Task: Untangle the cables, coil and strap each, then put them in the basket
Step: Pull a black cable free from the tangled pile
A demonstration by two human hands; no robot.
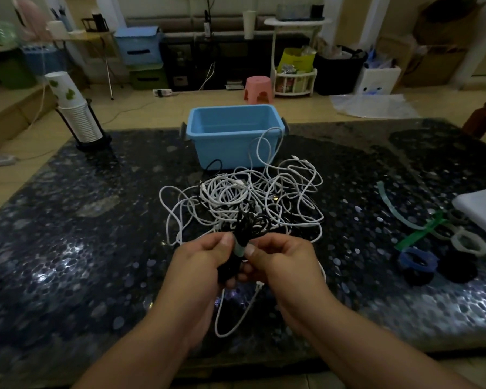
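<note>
Both hands together over the table (68, 248): left hand (205, 259) and right hand (278, 259) pinch a coiled black cable (250, 226) with a pale strap (239, 249) round it. White tangle (250, 195) beyond, blue basket (233, 136) behind.

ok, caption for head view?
Both hands strap a black coil; white tangle, empty basket behind.

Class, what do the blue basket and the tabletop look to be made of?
Blue basket: likely moulded plastic, going by its smooth, even colour and rounded rim. Tabletop: a dark, glossy surface with a pebble pattern and bright reflections, perhaps glass or polished stone; unclear which.
</note>
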